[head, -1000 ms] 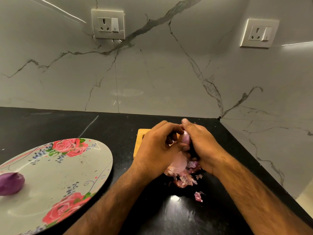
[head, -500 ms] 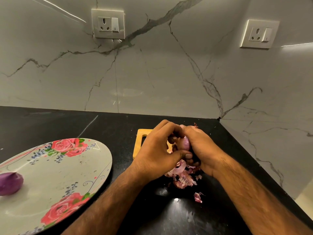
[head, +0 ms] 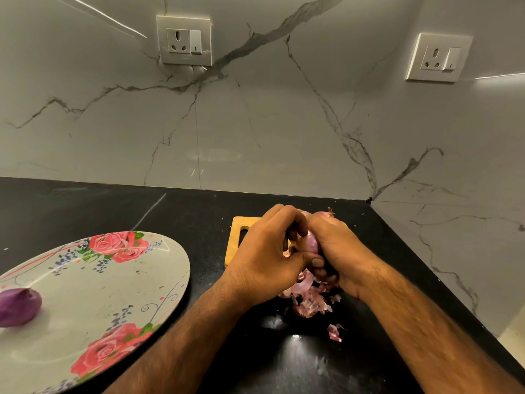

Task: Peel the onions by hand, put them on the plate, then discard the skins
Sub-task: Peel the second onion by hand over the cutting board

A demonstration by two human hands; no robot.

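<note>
A: Hands, quick?

B: Both are gripping one onion [head: 311,241], just above the near edge of the wooden board [head: 237,223]. The right hand [head: 338,248] is cupping it with curled fingers. The left hand [head: 267,251] is curling over the top, thumb pressing its side; I'd say it's picking at skin.

A: Why there?

B: Probably so scraps are dropping in one spot. The skins [head: 309,301] are piling on the worktop [head: 199,211] just nearer than the board, under the hands, easy to scoop later.

A: Plate?

B: The plate [head: 93,288] is sitting well left of the board, carrying one peeled onion [head: 18,307]. I'm guessing it's sitting clear of the skins to stay clean.

A: Writing?

B: Nothing readable. The wall sockets [head: 184,40] behind the board aren't showing any brand, and the plate is showing only roses.
</note>
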